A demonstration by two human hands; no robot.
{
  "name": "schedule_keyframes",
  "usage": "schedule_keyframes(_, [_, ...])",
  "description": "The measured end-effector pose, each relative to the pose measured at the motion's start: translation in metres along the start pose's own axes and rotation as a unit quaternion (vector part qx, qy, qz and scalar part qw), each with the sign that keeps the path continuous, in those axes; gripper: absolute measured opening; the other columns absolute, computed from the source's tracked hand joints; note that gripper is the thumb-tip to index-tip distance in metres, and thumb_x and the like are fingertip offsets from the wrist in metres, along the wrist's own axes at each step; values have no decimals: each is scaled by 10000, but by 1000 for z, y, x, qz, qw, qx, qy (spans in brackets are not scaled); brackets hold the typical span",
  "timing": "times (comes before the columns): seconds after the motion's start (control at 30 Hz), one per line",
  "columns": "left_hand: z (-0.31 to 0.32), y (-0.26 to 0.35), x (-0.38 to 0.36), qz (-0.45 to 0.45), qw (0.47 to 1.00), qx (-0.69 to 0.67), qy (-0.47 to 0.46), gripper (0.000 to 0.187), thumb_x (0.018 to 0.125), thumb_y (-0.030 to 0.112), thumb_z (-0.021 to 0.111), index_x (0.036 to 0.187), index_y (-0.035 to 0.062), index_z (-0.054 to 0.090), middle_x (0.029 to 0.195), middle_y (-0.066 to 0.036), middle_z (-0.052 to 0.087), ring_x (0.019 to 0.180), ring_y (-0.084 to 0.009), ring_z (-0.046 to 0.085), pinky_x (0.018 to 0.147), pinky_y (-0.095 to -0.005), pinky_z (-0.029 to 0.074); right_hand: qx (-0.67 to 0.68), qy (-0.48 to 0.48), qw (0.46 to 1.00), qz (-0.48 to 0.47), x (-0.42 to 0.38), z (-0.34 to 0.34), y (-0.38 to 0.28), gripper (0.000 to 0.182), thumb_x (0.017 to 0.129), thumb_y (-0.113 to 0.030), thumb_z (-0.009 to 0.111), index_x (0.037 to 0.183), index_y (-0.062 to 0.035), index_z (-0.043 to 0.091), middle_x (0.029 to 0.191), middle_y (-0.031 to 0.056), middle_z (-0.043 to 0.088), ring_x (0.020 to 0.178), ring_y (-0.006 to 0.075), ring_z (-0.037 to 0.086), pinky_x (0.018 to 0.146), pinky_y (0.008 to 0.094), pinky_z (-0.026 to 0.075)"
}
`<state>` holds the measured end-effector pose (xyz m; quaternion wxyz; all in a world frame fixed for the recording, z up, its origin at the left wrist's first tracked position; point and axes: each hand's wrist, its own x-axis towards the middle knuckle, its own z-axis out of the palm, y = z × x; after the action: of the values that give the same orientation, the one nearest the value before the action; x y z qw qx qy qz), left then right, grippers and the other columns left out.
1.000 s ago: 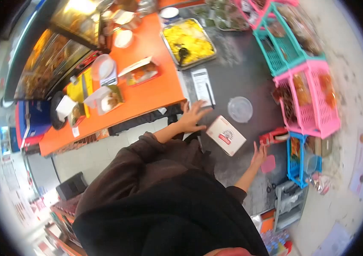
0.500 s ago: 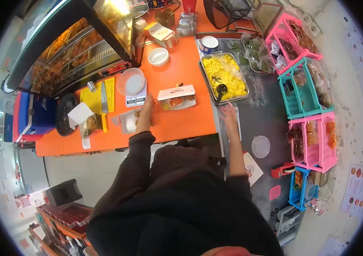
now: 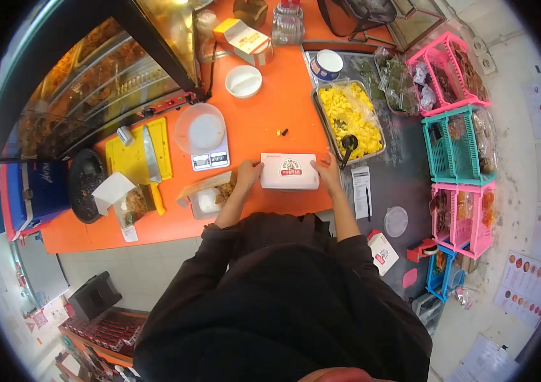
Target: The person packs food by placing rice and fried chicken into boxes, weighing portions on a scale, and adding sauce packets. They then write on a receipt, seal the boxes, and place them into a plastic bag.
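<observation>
A white cardboard takeaway food box (image 3: 289,170) with a red printed logo lies with its lid down on the orange counter in front of me. My left hand (image 3: 249,175) grips its left end, and my right hand (image 3: 327,174) holds the right end. Left of my left forearm sits an opened food box (image 3: 207,198) with white rice and browned food inside. Beyond my right hand, a metal tray (image 3: 381,150) is heaped with yellow chopped food, and a black ladle (image 3: 349,146) rests in it.
A digital scale (image 3: 210,159) carries a clear round tub (image 3: 200,127). A knife (image 3: 152,153) lies on a yellow cutting board (image 3: 121,149), close to a black pan (image 3: 87,184). A glass food warmer (image 3: 105,83) stands back left; coloured baskets (image 3: 451,143) line the right.
The box's lid, raised before with food showing, is now down. Both hands have come in from either side and taken hold of the box's ends. The camera view has shifted slightly.
</observation>
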<state>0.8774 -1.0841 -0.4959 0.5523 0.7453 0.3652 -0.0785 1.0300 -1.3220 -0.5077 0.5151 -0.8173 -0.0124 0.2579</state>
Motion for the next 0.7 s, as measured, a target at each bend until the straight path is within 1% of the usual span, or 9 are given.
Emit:
schedule_keyframes(0.03, [8, -16, 3, -7, 1000, -4, -8, 315, 825, 148, 636, 1083, -33, 638, 900, -164, 684, 733, -256, 667, 718, -403, 531, -6, 1, 1000, 10, -9, 4, 12, 837, 749, -215, 792, 1408, -27, 313, 1213, 173, 497, 1031, 233, 566, 820, 340, 498])
schedule_keyframes(0.13, [21, -29, 4, 134, 989, 46, 48, 637, 775, 94, 691, 1360, 58, 444, 1242, -195, 551, 983, -265, 612, 853, -384, 519, -5, 37, 990, -133, -28, 9, 18, 758, 795, -188, 746, 1405, -37, 322, 1238, 207, 494, 1152, 274, 523, 924, 371, 475])
schedule_keyframes(0.2, [21, -14, -2, 336, 906, 245, 77, 879, 666, 86, 745, 1438, 140, 329, 1445, -252, 298, 1303, -410, 351, 937, -481, 457, -23, 17, 987, -155, -27, 5, 9, 766, 799, -185, 741, 1415, -46, 308, 1227, 208, 502, 1125, 275, 542, 910, 364, 483])
schedule_keyframes(0.23, [16, 3, -14, 335, 906, 248, 70, 879, 666, 86, 745, 1438, 140, 329, 1445, -252, 298, 1303, -410, 351, 937, -481, 457, -40, 0, 982, -184, -25, 4, 3, 774, 803, -182, 737, 1424, -54, 294, 1216, 210, 509, 1099, 276, 560, 896, 357, 492])
schedule_keyframes(0.3, [8, 36, -33, 315, 885, 327, -103, 1013, 605, 131, 781, 1469, 187, 257, 1483, -245, 217, 1364, -482, 178, 1038, -523, 377, -24, -33, 992, -119, -21, 2, 0, 803, 856, -224, 689, 1471, -61, 199, 1188, 195, 533, 1057, 249, 579, 895, 342, 479])
schedule_keyframes(0.47, [2, 45, -21, 319, 867, 346, -163, 1024, 602, 210, 772, 1480, 212, 247, 1504, -235, 187, 1367, -502, 153, 1104, -559, 257, -22, -36, 999, 22, 10, -3, 60, 769, 877, -255, 653, 1466, -68, 195, 1083, 136, 595, 861, 184, 625, 696, 315, 519])
schedule_keyframes(0.57, [-6, 38, -11, 295, 895, 255, -216, 944, 638, 264, 739, 1467, 202, 293, 1516, -213, 184, 1368, -492, 165, 1112, -558, 229, 42, -2, 997, 58, 3, -9, 42, 746, 830, -289, 681, 1425, -73, 287, 1153, 170, 593, 982, 240, 621, 835, 336, 498])
schedule_keyframes(0.6, [-8, 37, -5, 286, 906, 203, -237, 921, 634, 298, 732, 1454, 196, 326, 1515, -195, 201, 1373, -477, 175, 1121, -542, 226, 89, -32, 985, 145, -28, -16, -27, 721, 840, -259, 672, 1420, -62, 293, 1167, 164, 588, 1057, 235, 591, 861, 340, 490])
schedule_keyframes(0.7, [-10, 41, -5, 277, 901, 213, -257, 830, 678, 317, 690, 1435, 189, 373, 1520, -177, 210, 1391, -442, 155, 1127, -524, 213, 76, 1, 996, 56, -27, -12, -2, 704, 842, -193, 674, 1415, -45, 294, 1165, 161, 586, 1106, 212, 561, 883, 339, 488])
